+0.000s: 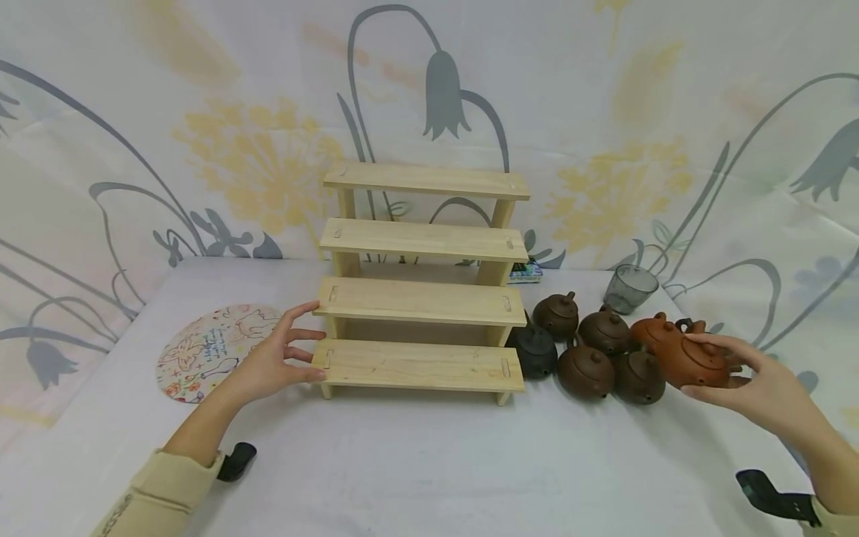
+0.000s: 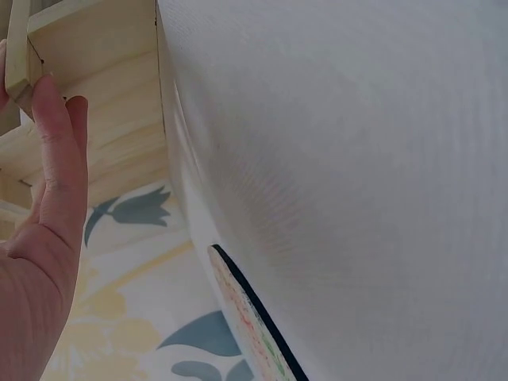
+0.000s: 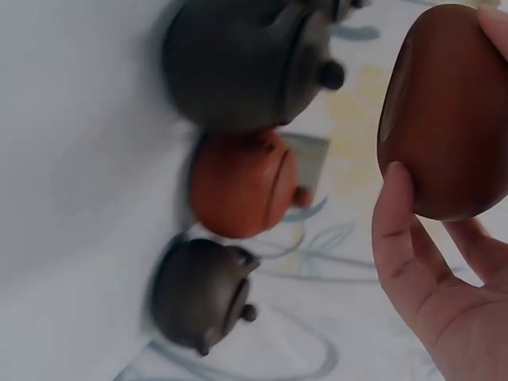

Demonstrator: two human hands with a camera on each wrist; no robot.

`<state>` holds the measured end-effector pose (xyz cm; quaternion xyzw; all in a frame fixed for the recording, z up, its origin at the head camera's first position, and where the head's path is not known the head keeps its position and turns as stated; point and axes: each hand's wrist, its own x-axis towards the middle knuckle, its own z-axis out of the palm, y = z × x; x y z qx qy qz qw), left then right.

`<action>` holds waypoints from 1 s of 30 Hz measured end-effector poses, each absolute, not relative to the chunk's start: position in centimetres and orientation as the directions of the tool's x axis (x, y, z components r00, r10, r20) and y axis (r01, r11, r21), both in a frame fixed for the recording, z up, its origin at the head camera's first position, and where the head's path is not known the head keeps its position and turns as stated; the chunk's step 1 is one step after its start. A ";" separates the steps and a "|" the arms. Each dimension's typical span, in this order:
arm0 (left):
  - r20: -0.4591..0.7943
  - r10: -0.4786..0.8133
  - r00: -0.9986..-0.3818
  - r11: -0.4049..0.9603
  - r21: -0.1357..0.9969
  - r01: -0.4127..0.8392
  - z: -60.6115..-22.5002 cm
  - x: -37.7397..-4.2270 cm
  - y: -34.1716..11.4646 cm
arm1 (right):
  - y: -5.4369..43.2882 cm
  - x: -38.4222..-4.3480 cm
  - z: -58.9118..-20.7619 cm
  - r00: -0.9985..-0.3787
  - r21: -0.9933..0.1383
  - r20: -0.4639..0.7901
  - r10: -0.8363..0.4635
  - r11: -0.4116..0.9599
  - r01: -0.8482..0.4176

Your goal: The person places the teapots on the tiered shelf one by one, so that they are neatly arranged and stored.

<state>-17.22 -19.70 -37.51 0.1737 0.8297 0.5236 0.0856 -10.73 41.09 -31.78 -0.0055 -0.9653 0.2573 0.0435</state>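
While the right hand pinches a reddish-brown teapot between thumb and fingers, lifted off the tabletop near its right edge, the left hand grasps the left end of a four-tier wooden stand at its lowest shelf, thumb and fingertips on either side of the plank, with one finger reaching the shelf above. Just behind the held pot, a second reddish teapot sits on the tabletop, and dark ones cluster from there toward the stand: four brown teapots close together and a black teapot right beside the stand's right end. Behind these, near the back right corner, is a clear glass. The stand itself occupies the middle of the back edge, with a small blue-green box partly hidden behind its right end. Toward the left edge, near the back left corner, a round patterned board lies flat. Beyond the back edge hangs a pale flowered cloth.
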 end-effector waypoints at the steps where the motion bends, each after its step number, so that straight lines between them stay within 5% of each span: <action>1: 0.040 0.378 -0.925 0.392 0.898 0.199 -37.5 -17.2 -19.7 | 40.6 -10.8 -31.4 -0.996 -0.508 0.090 0.019 0.861 -0.030; 8: 0.042 0.375 -0.926 0.397 0.896 0.201 -37.4 -17.1 -19.6 | 37.3 -11.5 -29.5 -0.953 -0.585 0.255 -0.165 0.758 -0.288; 18: 0.038 0.373 -0.927 0.398 0.896 0.197 -37.4 -17.2 -19.6 | 32.6 -13.1 -26.9 -0.940 -0.519 0.291 -0.180 0.795 -0.313; 30: 0.037 0.364 -0.931 0.399 0.897 0.192 -37.6 -17.2 -19.6 | 27.7 -15.6 -25.4 -0.895 -0.565 0.332 -0.299 0.696 -0.442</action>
